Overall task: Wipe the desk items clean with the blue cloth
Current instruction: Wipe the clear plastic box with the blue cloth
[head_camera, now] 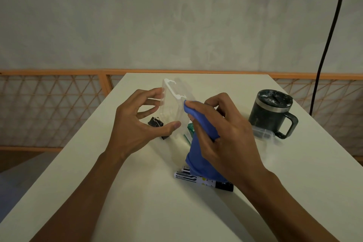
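– So, what lies nearest?

– On the white table [137, 212], closest to the person, two markers [196, 179] lie side by side with black-and-white barrels. The lower end of the blue cloth [198, 149] hangs down over them.

– Who holds the cloth?

– The right hand [225, 133]. Its fingers are curled round the cloth, and a bunched tip of it sticks out at the top, pressed against the near edge of a clear plastic case [174, 104].

– And the case?

– It is raised off the table, standing on edge and tilted. The left hand [137, 124] pinches it, with the fingertips on its upper left side and the thumb at its lower corner.

– Anything under the hands?

– A black binder clip [155, 123] lies on the table below the left fingers. A small green item [190, 128] shows between the case and the cloth; what it is I cannot tell.

– Further back?

– To the right, a small clear lidded container [263, 134] sits just beside a dark mug [272, 112] with a handle and a speckled lid.

– Beyond the table?

– An orange lattice railing [49, 104], then a pale wall [137, 15], with a black cable [330, 45] hanging down on the right.
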Tool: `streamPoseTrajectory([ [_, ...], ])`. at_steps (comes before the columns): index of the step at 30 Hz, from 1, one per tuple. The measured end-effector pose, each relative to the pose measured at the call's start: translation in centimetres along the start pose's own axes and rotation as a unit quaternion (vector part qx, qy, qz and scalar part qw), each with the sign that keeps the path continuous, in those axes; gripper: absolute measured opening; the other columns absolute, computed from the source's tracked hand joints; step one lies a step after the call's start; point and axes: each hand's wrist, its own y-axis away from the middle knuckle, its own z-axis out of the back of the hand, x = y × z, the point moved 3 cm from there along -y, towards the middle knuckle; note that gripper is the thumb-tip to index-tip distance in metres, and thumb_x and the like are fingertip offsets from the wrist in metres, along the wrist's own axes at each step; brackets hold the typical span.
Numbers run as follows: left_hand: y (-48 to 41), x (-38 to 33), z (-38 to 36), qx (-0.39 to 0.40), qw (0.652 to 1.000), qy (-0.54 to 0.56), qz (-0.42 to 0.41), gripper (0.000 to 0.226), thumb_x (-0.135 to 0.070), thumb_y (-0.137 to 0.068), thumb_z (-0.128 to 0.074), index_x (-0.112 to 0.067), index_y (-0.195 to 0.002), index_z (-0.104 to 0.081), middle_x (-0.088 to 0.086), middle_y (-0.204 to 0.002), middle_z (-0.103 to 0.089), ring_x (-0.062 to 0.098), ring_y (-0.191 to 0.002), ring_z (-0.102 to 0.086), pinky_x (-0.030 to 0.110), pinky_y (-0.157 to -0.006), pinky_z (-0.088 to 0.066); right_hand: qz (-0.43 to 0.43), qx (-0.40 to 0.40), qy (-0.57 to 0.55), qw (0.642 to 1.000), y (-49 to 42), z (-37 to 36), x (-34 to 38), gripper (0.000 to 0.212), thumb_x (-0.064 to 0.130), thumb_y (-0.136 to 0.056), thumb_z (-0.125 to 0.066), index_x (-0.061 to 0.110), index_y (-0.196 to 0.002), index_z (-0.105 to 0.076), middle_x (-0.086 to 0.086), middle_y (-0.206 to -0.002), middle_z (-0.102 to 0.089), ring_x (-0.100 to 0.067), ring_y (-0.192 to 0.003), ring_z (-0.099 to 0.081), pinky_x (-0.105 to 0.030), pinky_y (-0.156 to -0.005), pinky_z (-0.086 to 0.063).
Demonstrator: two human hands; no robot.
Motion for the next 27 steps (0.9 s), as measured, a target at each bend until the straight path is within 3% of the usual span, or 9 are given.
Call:
streamPoseTrajectory([
  [6,-0.2,0.4,0.3,-0.019,0.996,0.054,0.075,0.076,-0.058,-0.071,-0.093,-0.027,-0.136,-0.069,-0.010,-0.126,-0.072,0.015,-0.110,-0.074,0.028,-0.087,-0.064,-0.022,-0.007,-0.026,0.999,0.1,0.6,-0.7,0.039,0.011,-0.098,-0.076,0.015,-0.137,-0.071,-0.003,-0.111,-0.057,-0.016,-0.083,-0.055,-0.033,-0.072,-0.048],
  [11,-0.4,0.0,0.4,-0.019,0.991,0.076,0.107,0.056,-0.062,-0.075,-0.087,-0.039,-0.124,-0.072,-0.019,-0.111,-0.076,0.010,-0.099,-0.076,0.017,-0.076,-0.061,0.009,0.016,-0.016,1.000,0.2,-0.1,-0.7,0.037,0.022,-0.102,-0.069,0.015,-0.138,-0.070,-0.005,-0.113,-0.058,-0.017,-0.084,-0.055,-0.030,-0.072,-0.049],
  [13,-0.5,-0.3,0.4,-0.006,0.990,0.085,0.113,0.052,-0.065,-0.072,-0.080,-0.043,-0.118,-0.072,-0.020,-0.108,-0.077,0.010,-0.096,-0.076,0.016,-0.075,-0.059,0.022,0.021,-0.006,1.000,0.3,-0.3,-0.8,0.037,0.025,-0.103,-0.066,0.015,-0.138,-0.070,-0.007,-0.114,-0.059,-0.016,-0.084,-0.055,-0.023,-0.073,-0.048],
  [17,-0.5,0.1,0.4,0.031,0.987,0.095,0.123,0.052,-0.059,-0.074,-0.079,-0.034,-0.119,-0.076,-0.006,-0.108,-0.079,0.020,-0.095,-0.076,0.046,-0.084,-0.067,0.024,0.007,0.005,1.000,0.1,-0.2,-1.1,0.042,0.013,-0.098,-0.075,0.017,-0.140,-0.069,-0.006,-0.119,-0.057,-0.014,-0.086,-0.053,-0.013,-0.079,-0.040],
  [22,-0.4,0.1,0.1,0.048,0.986,0.094,0.128,0.048,-0.060,-0.074,-0.077,-0.035,-0.115,-0.077,-0.005,-0.104,-0.079,0.020,-0.095,-0.075,0.054,-0.084,-0.065,0.019,0.012,0.005,1.000,0.0,0.0,-1.2,0.043,0.012,-0.099,-0.070,0.018,-0.142,-0.068,-0.002,-0.123,-0.052,-0.012,-0.086,-0.050,-0.012,-0.077,-0.039],
  [24,-0.4,0.3,0.2,0.042,0.985,0.102,0.134,0.050,-0.058,-0.074,-0.078,-0.031,-0.116,-0.079,-0.003,-0.104,-0.080,0.022,-0.094,-0.075,0.052,-0.084,-0.065,0.027,0.032,-0.003,0.999,0.0,0.0,-1.2,0.038,0.018,-0.103,-0.062,0.018,-0.141,-0.069,-0.004,-0.122,-0.054,-0.013,-0.085,-0.052,-0.014,-0.077,-0.039],
  [27,-0.5,0.4,0.4,0.029,0.985,0.101,0.134,0.049,-0.060,-0.074,-0.077,-0.034,-0.115,-0.077,-0.007,-0.102,-0.080,0.018,-0.094,-0.075,0.038,-0.081,-0.067,0.048,0.072,-0.014,0.996,0.4,-0.2,-1.0,0.036,0.025,-0.107,-0.055,0.020,-0.139,-0.070,-0.005,-0.121,-0.056,-0.017,-0.084,-0.055,-0.021,-0.074,-0.044],
])
